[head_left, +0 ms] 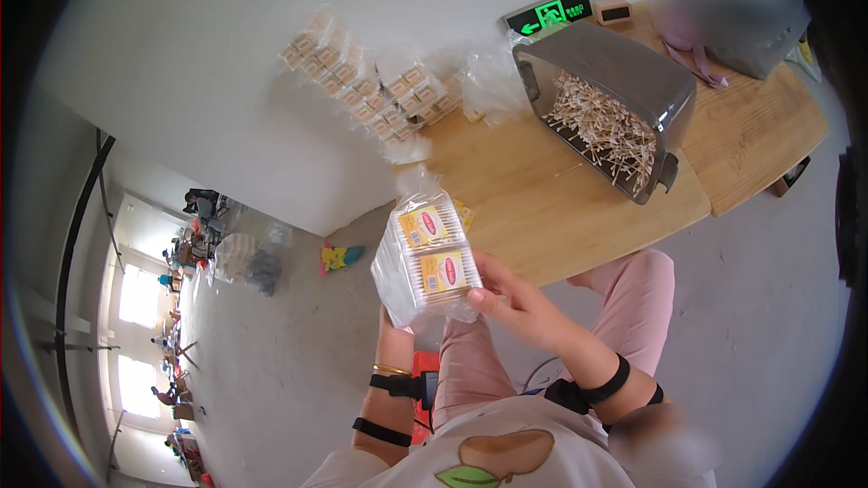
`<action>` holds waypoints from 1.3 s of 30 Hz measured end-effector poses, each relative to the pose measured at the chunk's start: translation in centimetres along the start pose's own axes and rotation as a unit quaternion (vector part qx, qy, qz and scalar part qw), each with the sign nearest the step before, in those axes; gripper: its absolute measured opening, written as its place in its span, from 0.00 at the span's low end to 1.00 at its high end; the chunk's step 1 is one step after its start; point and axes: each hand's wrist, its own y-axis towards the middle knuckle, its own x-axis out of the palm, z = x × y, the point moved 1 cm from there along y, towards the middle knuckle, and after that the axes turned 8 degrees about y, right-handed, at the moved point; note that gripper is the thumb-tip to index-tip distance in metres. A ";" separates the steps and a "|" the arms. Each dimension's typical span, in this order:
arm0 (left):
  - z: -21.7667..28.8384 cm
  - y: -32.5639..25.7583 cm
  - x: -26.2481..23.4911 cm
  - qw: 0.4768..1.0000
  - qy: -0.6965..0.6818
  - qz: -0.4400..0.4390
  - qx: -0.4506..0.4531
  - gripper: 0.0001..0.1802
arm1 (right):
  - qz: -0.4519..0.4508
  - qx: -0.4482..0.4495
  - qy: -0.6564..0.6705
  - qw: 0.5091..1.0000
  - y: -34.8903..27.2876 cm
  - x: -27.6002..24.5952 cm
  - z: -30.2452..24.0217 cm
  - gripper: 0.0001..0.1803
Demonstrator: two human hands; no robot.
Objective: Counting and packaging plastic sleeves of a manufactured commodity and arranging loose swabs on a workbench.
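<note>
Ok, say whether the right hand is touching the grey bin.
No, the right hand holds the swab package, apart from the grey bin.

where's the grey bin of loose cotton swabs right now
In the head view, the grey bin lies tipped on the wooden table at upper right, just below the green-lit sign.

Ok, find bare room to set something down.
The wooden tabletop is bare near the front, between held pack and gray bin; also right of the bin, before the gray bag. Crowded: back left, stacked packs and clear plastic.
</note>
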 end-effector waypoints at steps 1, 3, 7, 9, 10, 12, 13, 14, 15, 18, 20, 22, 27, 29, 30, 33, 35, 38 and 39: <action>0.2 0.0 0.8 1.000 -0.003 -0.004 0.001 0.27 | -0.008 0.002 -0.024 1.000 -0.2 0.6 -1.1 0.34; 0.6 -0.5 2.0 1.000 -0.008 -0.004 0.001 0.27 | -0.006 0.005 -0.051 0.999 -0.8 1.6 -2.5 0.35; 2.4 -4.5 2.6 0.999 -0.019 0.026 -0.001 0.26 | -0.057 -0.054 -0.102 0.992 -1.6 3.9 -4.1 0.36; 3.3 -7.3 2.7 0.998 -0.036 0.048 -0.002 0.26 | -0.072 -0.071 -0.177 0.979 -2.4 5.3 -5.4 0.36; 3.9 -8.8 2.7 0.997 -0.042 0.060 -0.001 0.25 | -0.081 -0.083 -0.212 0.970 -2.9 6.2 -6.0 0.37; 4.5 -11.3 3.1 0.996 -0.050 0.080 0.002 0.25 | -0.093 -0.075 -0.217 0.969 -3.6 7.5 -6.7 0.37; 5.0 -12.4 3.3 0.995 -0.052 0.086 0.004 0.25 | -0.096 -0.072 -0.220 0.968 -4.0 8.2 -6.9 0.37; 5.7 -13.3 3.5 0.994 -0.053 0.091 0.008 0.25 | -0.101 -0.086 -0.211 0.968 -4.3 8.7 -6.8 0.36; 6.3 -14.2 3.6 0.994 -0.053 0.093 0.011 0.24 | -0.105 -0.100 -0.202 0.969 -4.5 9.3 -6.6 0.35; 8.5 -16.6 4.4 0.994 -0.053 0.091 0.012 0.24 | -0.117 -0.124 -0.195 0.966 -5.3 10.5 -6.6 0.33; 10.0 -17.6 5.4 0.995 -0.057 0.079 0.010 0.23 | -0.113 -0.123 -0.193 0.967 -6.1 11.2 -6.8 0.33; 11.4 -18.2 6.5 0.996 -0.069 0.063 0.008 0.23 | -0.095 -0.114 -0.180 0.972 -7.0 12.1 -6.9 0.34; 6.4 -15.9 2.0 0.958 -0.276 -0.060 -0.040 0.24 | -0.068 -0.118 -0.174 0.975 -8.5 13.6 -6.7 0.35; 1.4 -13.7 -4.4 0.970 -0.244 -0.007 0.016 0.23 | -0.066 -0.099 -0.169 0.978 -8.8 14.3 -7.3 0.34; 1.0 -13.5 -5.3 0.971 -0.234 0.012 0.043 0.21 | -0.057 -0.083 -0.168 0.981 -8.9 14.2 -7.4 0.33; 2.4 -14.5 -5.3 0.966 -0.214 0.065 0.128 0.14 | -0.025 -0.075 -0.145 0.986 -9.1 14.1 -7.3 0.29; 4.3 -15.4 -4.9 0.964 -0.247 0.079 0.062 0.15 | -0.010 -0.066 -0.116 0.991 -9.1 14.0 -6.9 0.27; 6.6 -17.8 -3.4 0.976 -0.196 0.078 0.056 0.16 | 0.009 -0.020 -0.095 0.995 -8.9 13.4 -6.8 0.25; 6.9 -18.1 -3.1 0.981 -0.163 0.073 0.071 0.17 | 0.017 -0.001 -0.107 0.994 -8.7 13.2 -6.9 0.24</action>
